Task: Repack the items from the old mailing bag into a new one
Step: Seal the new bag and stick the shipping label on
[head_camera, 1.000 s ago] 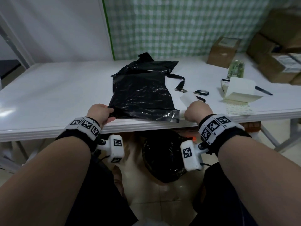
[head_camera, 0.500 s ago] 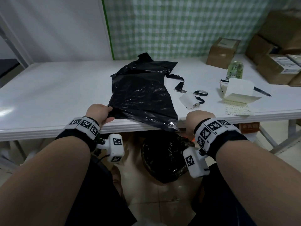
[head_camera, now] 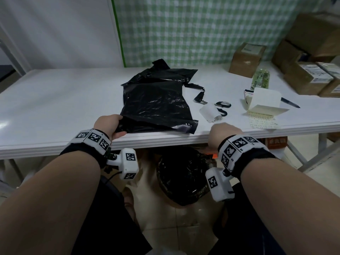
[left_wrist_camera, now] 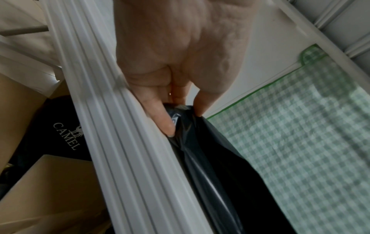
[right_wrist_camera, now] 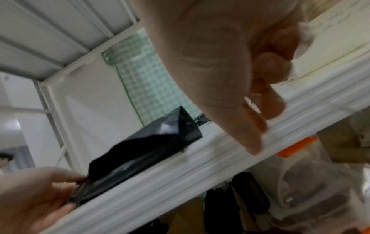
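On the white table [head_camera: 55, 100], our left hand [head_camera: 108, 124] pinches the black bag's [head_camera: 156, 105] near corner; our right hand [head_camera: 223, 134], loosely curled and empty, should take the opposite corner.

We see a black mailing bag [head_camera: 156, 103] lying flat and crinkled on the white surface [head_camera: 55, 100], its near end at the front edge, where the corner toward the left end is bunched up (its far end is torn and ragged). Below the front edge, a second black bag [head_camera: 182, 179], rounded and glossy, sits on the floor.
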Action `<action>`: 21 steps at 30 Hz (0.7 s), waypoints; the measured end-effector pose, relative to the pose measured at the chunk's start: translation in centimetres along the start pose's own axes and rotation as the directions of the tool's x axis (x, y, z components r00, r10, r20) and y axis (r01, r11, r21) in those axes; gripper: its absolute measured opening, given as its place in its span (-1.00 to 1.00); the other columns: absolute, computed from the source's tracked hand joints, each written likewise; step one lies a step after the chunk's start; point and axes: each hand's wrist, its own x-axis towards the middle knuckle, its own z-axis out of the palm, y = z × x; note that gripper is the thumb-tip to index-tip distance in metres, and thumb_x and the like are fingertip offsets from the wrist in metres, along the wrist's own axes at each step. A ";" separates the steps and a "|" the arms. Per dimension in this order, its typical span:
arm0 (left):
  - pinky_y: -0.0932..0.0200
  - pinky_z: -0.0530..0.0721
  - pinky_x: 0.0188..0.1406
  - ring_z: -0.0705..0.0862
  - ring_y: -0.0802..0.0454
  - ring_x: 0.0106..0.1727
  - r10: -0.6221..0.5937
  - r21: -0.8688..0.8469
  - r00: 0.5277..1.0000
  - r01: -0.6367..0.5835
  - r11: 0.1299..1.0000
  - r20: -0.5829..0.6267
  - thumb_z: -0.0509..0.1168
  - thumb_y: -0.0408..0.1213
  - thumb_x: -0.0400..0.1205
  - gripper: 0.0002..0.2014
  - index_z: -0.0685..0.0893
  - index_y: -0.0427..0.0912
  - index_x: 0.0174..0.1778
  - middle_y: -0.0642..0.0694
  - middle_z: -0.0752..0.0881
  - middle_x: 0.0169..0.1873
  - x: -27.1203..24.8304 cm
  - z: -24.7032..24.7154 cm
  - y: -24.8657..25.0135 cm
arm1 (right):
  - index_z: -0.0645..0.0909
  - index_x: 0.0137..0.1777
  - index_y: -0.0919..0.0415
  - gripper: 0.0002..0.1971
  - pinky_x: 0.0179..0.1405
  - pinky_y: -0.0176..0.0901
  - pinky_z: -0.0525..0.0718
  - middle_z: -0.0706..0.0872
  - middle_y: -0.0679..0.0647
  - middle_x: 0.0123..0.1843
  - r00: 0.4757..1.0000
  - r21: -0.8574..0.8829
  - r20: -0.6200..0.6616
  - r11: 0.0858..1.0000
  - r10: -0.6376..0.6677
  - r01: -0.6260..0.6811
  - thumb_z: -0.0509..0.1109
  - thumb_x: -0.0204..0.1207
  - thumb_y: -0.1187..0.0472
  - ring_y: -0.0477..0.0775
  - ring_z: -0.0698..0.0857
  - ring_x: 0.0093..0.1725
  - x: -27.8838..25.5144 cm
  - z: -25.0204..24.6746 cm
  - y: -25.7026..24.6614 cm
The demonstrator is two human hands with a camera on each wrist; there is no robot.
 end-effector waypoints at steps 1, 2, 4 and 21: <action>0.24 0.68 -0.53 0.62 0.08 -0.30 -0.008 -0.010 1.000 0.008 1.000 0.007 0.24 -0.26 0.60 -0.94 0.53 -0.11 -0.18 -0.02 0.57 -0.27 -0.1 0.0 0.1 | 0.51 -0.18 0.21 -0.88 -0.19 -0.14 0.56 0.57 0.04 -0.26 0.999 0.098 -0.038 0.995 0.025 -0.021 0.34 0.48 0.16 0.09 0.64 -0.23 -0.1 -0.3 -0.3; 0.23 0.69 -0.54 0.62 0.07 -0.30 -0.013 -0.022 1.000 0.014 1.000 0.013 0.23 -0.25 0.60 -0.95 0.53 -0.13 -0.11 -0.03 0.57 -0.27 -0.3 0.1 0.3 | 0.52 -0.13 0.21 -0.84 -0.16 -0.14 0.56 0.59 0.05 -0.20 0.997 0.215 -0.072 0.977 0.020 -0.004 0.37 0.45 0.13 0.14 0.66 -0.13 0.3 -0.4 -0.6; 0.18 0.71 -0.49 0.62 0.05 -0.28 -0.039 -0.070 0.999 0.040 0.997 0.025 0.20 -0.22 0.59 -0.92 0.53 -0.14 -0.10 -0.06 0.57 -0.26 -0.8 0.0 0.6 | 0.61 0.00 0.18 -0.72 -0.08 -0.17 0.54 0.66 0.08 -0.05 0.994 0.448 -0.111 0.892 -0.019 0.067 0.50 0.36 0.08 0.14 0.63 0.06 0.5 -0.8 -1.1; 0.00 0.68 -0.15 0.70 -0.19 -0.13 -0.123 -0.250 0.958 0.189 0.950 0.259 -0.01 -0.13 0.53 -0.67 0.53 -0.19 0.06 -0.21 0.66 -0.15 -2.2 -1.9 1.8 | 0.19 -0.54 0.10 -0.54 -0.42 -0.14 0.21 0.26 0.03 -0.53 0.965 0.919 -0.235 0.349 0.114 0.183 0.41 0.42 0.27 0.04 0.24 -0.44 3.2 0.3 -4.5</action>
